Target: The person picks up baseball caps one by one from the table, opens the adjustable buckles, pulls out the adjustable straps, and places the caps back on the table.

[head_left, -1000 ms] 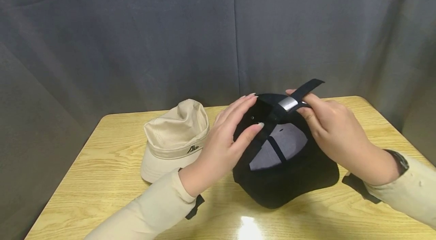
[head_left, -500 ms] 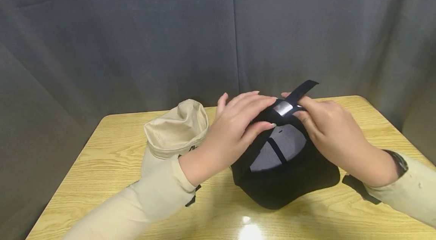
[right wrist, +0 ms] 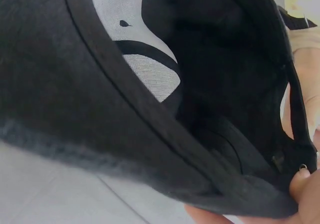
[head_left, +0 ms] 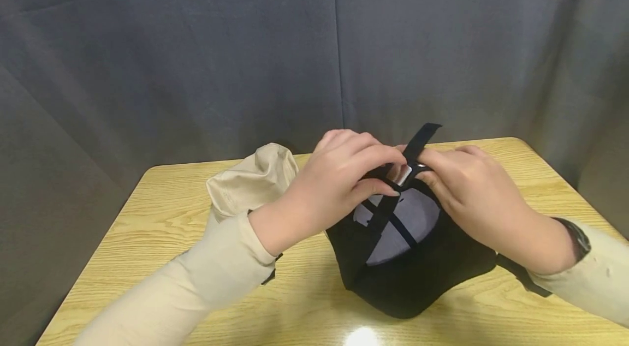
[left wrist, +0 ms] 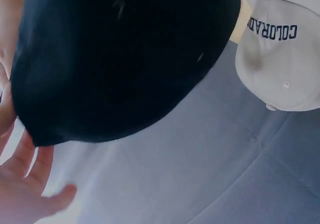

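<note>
A black cap (head_left: 413, 291) is tilted so its grey-lined inside faces me, with the back strap at the top. My left hand (head_left: 334, 177) pinches the strap beside a silver buckle (head_left: 401, 174), thumb in front and index finger above. On the other side, my right hand (head_left: 476, 193) grips the cap's edge near the buckle between thumb and fingers. The loose strap end (head_left: 422, 141) sticks up between both hands. Mesh lining (right wrist: 152, 73) and the dark sweatband show in the right wrist view. The black crown (left wrist: 125, 63) fills much of the left wrist view.
Behind my left forearm a beige cap (head_left: 248, 182) sits on the wooden table (head_left: 147, 226); its lettering (left wrist: 280, 31) shows in the left wrist view. A grey curtain (head_left: 221, 62) hangs behind the table's far edge.
My left hand has moved right along the strap to the buckle and now pinches there. The loose strap end has dropped and swung left; the black cap has tilted slightly towards me.
</note>
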Tool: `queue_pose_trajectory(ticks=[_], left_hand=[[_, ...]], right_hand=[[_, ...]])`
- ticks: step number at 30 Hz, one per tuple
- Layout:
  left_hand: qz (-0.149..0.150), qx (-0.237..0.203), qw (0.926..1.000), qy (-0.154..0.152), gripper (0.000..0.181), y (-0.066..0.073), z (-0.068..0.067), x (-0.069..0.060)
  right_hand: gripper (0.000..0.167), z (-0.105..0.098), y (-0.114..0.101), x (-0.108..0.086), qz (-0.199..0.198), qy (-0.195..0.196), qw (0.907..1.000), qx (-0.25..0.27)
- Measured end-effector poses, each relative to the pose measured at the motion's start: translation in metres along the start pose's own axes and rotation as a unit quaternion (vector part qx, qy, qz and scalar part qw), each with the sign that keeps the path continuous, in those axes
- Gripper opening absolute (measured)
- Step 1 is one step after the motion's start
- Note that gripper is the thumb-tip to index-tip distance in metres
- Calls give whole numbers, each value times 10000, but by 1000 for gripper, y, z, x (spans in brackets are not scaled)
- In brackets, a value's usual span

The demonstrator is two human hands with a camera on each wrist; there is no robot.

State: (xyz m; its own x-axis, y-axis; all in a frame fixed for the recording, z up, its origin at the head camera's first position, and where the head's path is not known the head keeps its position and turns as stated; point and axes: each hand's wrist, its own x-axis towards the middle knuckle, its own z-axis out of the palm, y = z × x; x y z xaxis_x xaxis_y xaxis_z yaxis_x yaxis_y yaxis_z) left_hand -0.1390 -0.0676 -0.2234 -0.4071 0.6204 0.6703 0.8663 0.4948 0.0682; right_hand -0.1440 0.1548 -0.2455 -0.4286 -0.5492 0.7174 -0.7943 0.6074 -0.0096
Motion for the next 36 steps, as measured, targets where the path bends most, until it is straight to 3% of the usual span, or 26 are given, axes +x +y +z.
queue_pose_trajectory(ticks=[5, 10, 16, 22, 23, 26, 28, 31, 33, 36], left_hand=[[34, -297, 9979, -583, 38, 1, -2, 5], [289, -282, 9974, -589, 37, 1, -1, 6], [333, -374, 9972, -558, 35, 1, 0, 5], [421, 94, 9990, -80, 36, 5, 4, 2], [328, 163, 9993, 19, 35, 6, 4, 1], [-164, 178, 9991, 334, 36, 12, 2, -3], [-435, 224, 9967, 647, 41, 17, 1, -5], [-546, 684, 9903, 1079, 45, 23, 3, -8], [-501, 1124, 9853, 1182, 46, 25, 5, -10], [-416, 1608, 9801, 1090, 45, 25, 10, -13]], right_hand=[[56, 0, -4, 0, -386, 16, 9990, -232], [56, 1, -6, 0, -502, 54, 9982, -310], [56, 3, -4, -1, -435, 1, 9986, -286], [57, 2, -4, 1, -320, 146, 9993, -99], [58, 1, -4, 1, -265, 157, 9995, -40], [30, -3, -4, 1, 119, 17, 9998, 156], [23, -6, -3, 1, 529, -168, 9981, 263], [32, -9, -2, 4, 1082, -408, 9928, 297], [30, -10, -2, 5, 1274, -502, 9902, 282], [30, -10, -3, 7, 1286, -457, 9900, 355]])
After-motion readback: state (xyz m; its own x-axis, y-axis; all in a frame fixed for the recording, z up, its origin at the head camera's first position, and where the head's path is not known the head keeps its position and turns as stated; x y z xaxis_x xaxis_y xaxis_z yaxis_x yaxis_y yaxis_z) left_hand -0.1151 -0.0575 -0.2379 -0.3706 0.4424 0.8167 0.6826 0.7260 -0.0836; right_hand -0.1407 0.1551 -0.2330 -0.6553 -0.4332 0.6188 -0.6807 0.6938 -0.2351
